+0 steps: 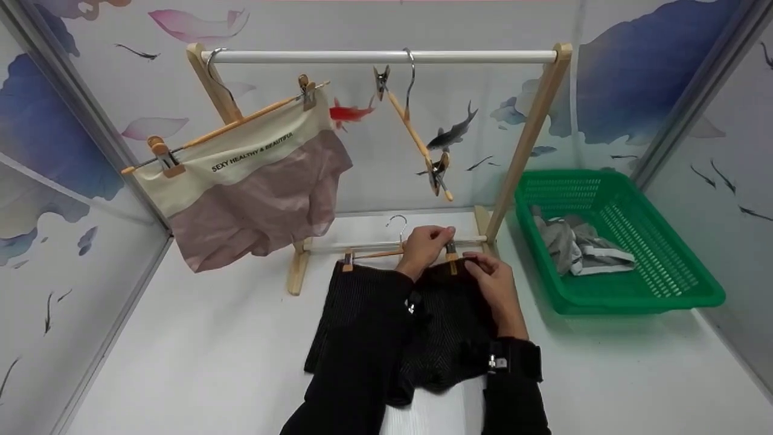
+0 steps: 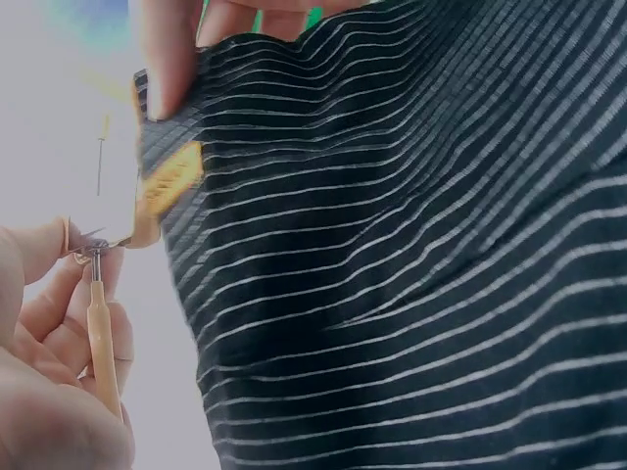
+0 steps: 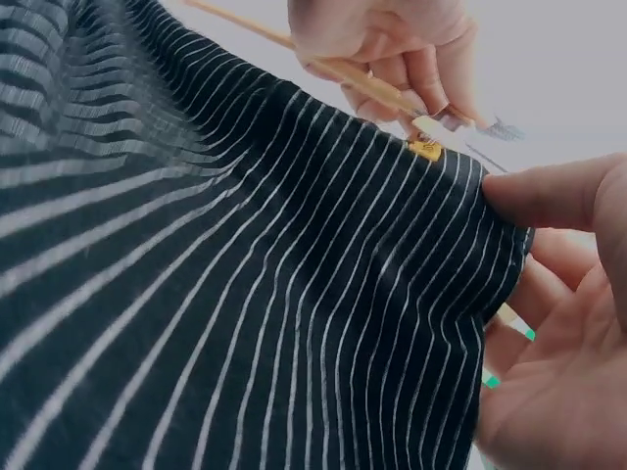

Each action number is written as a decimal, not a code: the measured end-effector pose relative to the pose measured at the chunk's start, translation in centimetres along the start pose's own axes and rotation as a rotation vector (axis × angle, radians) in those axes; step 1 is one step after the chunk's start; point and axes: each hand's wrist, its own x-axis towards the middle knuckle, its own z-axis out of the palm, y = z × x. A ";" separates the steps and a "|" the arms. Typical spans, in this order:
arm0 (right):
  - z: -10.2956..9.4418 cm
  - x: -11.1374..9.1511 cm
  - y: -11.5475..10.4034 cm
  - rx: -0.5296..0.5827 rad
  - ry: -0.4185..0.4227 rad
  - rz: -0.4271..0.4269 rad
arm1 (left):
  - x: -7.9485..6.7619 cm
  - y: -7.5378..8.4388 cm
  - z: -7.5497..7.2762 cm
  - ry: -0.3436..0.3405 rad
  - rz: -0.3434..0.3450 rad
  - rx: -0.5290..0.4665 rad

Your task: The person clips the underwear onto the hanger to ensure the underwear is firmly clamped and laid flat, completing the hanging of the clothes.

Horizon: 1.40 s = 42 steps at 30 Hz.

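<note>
Black striped shorts point(image 1: 447, 332) lie on the white table, their waistband at a wooden clip hanger point(image 1: 379, 254). One clip point(image 1: 348, 260) sits on the left end of the waistband. My left hand point(image 1: 423, 246) pinches the right-hand clip point(image 1: 452, 260) between thumb and fingers. In the left wrist view that clip's yellow-lit tip point(image 2: 174, 178) lies over the striped cloth, beside the hanger's wooden bar point(image 2: 102, 343). My right hand point(image 1: 498, 289) pinches the waistband's right corner; in the right wrist view its thumb point(image 3: 549, 191) presses the cloth from above.
Behind stands a rack with a white rail point(image 1: 338, 57). Pink-and-cream underpants point(image 1: 259, 187) hang from it at left, and a bare clip hanger point(image 1: 412, 130) hangs near the middle. At right, a green basket point(image 1: 652, 300) holds grey and white cloth point(image 1: 574, 244).
</note>
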 end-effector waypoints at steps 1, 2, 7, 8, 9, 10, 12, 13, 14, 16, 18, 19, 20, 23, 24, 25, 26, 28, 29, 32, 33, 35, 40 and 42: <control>0.0 0.0 0.0 0.004 0.001 0.010 | 0.0 0.0 0.0 -0.001 -0.003 -0.006; 0.0 0.0 0.0 0.007 0.004 0.015 | -0.1 0.0 0.0 -0.004 -0.002 -0.013; 0.0 0.2 -0.1 0.049 0.047 0.019 | -0.2 -0.4 0.2 -0.031 0.008 0.003; 0.0 0.3 -0.1 0.055 0.055 0.024 | -0.3 -0.4 0.2 -0.035 0.010 0.011; 0.0 0.3 -0.2 0.060 0.063 0.031 | -0.3 -0.5 0.3 -0.037 0.012 0.017; 0.1 0.4 -0.2 0.065 0.072 0.039 | -0.3 -0.5 0.3 -0.035 0.014 0.029; 0.2 0.4 -0.3 0.067 0.089 0.058 | -0.3 -0.5 0.3 -0.037 0.022 0.035; 0.2 0.4 -0.3 0.065 0.099 0.064 | -0.3 -0.6 0.3 -0.040 0.026 0.034; 0.3 0.4 -0.3 0.062 0.109 0.064 | -0.3 -0.6 0.3 -0.044 0.026 0.031; 0.3 0.4 -0.3 0.056 0.122 0.050 | -0.3 -0.7 0.3 -0.054 0.028 0.039; 0.4 0.5 -0.2 0.040 0.130 0.027 | -0.3 -0.8 0.3 -0.068 0.029 0.045; 0.4 0.5 -0.2 0.031 0.130 0.010 | -0.3 -0.9 0.3 -0.073 0.029 0.056; 0.4 0.5 -0.1 0.021 0.128 -0.005 | -0.3 -1.0 0.3 -0.080 0.028 0.062; 0.3 0.4 0.2 -0.013 0.130 -0.050 | -0.5 -1.2 0.4 -0.109 0.043 0.048; 0.3 0.4 0.3 -0.025 0.131 -0.062 | -0.5 -1.3 0.4 -0.116 0.050 0.047; 0.3 0.4 0.3 -0.031 0.131 -0.072 | -0.5 -1.4 0.4 -0.122 0.058 0.042; 0.3 0.3 0.3 -0.037 0.132 -0.080 | -0.5 -1.5 0.4 -0.130 0.065 0.026; 0.3 0.3 0.3 -0.044 0.133 -0.095 | -0.5 -1.6 0.5 -0.137 0.084 0.015; 0.3 0.3 0.3 -0.045 0.134 -0.096 | -0.4 -1.7 0.5 -0.135 0.088 0.022; 0.4 0.4 0.3 -0.066 0.142 -0.104 | -0.4 -1.7 0.6 -0.142 0.096 0.018; 0.3 0.4 0.4 -0.079 0.144 -0.105 | -0.3 -1.7 0.6 -0.144 0.102 0.023; 0.3 0.4 0.4 -0.113 0.146 -0.107 | -0.4 -1.7 0.6 -0.153 0.111 0.028; 0.1 0.3 0.3 -0.211 0.146 -0.103 | -0.5 -1.8 0.7 -0.174 0.156 0.070; 0.0 0.3 0.3 -0.243 0.146 -0.103 | -0.5 -1.9 0.8 -0.176 0.166 0.106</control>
